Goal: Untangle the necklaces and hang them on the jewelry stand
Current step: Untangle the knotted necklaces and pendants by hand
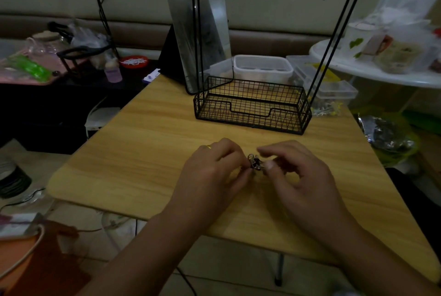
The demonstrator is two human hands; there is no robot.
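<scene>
Small tangled clump of thin metal necklace chains [254, 163] sat just in front of the black wire jewelry stand [253, 104], pinched between left hand [214, 171] and right hand [303, 176], both curled onto it. Likely light, limp, snag-prone; tease single loops, don't yank.

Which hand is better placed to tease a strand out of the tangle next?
Probably the right hand: its fingertips pinch the small tangled metal necklace clump with forefinger raised free, while the left hand grips it steady.

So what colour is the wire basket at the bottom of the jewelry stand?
Black: the wire basket is plain black mesh, seen clearly in the head view.
</scene>
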